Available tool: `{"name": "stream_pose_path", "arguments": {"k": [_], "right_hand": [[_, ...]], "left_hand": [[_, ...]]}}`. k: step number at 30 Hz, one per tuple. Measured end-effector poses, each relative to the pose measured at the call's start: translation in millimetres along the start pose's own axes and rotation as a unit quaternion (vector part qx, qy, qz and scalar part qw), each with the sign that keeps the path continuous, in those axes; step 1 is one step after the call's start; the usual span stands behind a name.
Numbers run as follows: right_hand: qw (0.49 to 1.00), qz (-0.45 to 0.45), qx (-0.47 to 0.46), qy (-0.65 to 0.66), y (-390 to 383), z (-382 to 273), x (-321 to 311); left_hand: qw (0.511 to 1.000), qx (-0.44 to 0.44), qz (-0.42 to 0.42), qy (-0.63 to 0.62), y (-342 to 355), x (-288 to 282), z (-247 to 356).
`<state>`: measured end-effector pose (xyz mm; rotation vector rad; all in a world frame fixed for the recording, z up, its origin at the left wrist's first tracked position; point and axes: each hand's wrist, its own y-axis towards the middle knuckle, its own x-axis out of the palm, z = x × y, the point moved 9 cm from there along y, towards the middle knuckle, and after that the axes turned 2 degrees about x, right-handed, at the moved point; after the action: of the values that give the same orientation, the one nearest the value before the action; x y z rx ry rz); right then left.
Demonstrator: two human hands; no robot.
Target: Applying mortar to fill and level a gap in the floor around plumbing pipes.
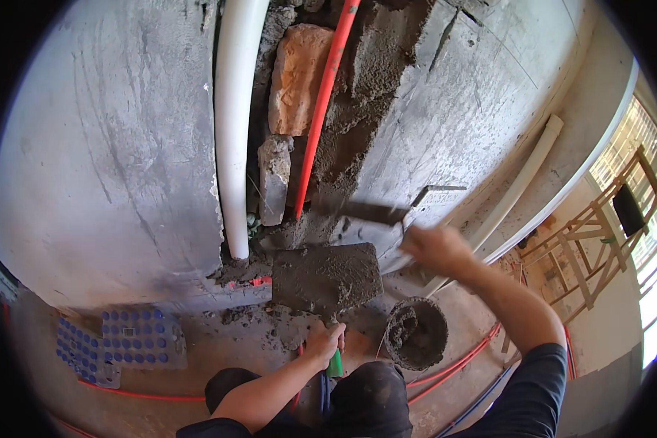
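Observation:
My left hand [323, 340] grips the green handle of a flat mortar board [325, 276] smeared with wet grey mortar. My right hand [434, 250] is closed on a trowel [372, 210]; its blurred blade reaches left toward the lower end of a red pipe [321, 109] in a rough wall channel. The channel also holds a white pipe [233, 124], an orange brick piece [299, 77], a pale broken block [274, 179] and dark mortar [361, 87] along its right side.
A bucket of mortar [416, 332] stands right of my knees. Packs of blue-capped bottles [142, 336] lie at lower left. Red and blue tubing [460, 365] crosses the floor. A long white pipe [518, 182] leans at the right, near a wooden stepladder [591, 237] and window.

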<state>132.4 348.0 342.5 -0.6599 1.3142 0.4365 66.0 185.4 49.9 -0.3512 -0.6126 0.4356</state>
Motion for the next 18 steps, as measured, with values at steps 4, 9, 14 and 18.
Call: {"name": "stream_pose_path", "arguments": {"k": [4,9,14,18], "right_hand": [[0.972,0.214,-0.044,-0.082,1,5,-124],[0.953,0.271,-0.068,-0.12,-1,3,-194],[0.964,0.262,-0.043,-0.014,-4,15,-220],[0.956,0.292,0.001,0.022,-11,16,-251]], "left_hand": [[1.0,0.009,-0.003,-0.007,-8,4,5],[1.0,0.019,-0.019,-0.009,-4,1,4],[0.999,0.014,-0.03,-0.01,3,1,-2],[0.999,0.009,-0.033,-0.004,5,-1,-7]]}}
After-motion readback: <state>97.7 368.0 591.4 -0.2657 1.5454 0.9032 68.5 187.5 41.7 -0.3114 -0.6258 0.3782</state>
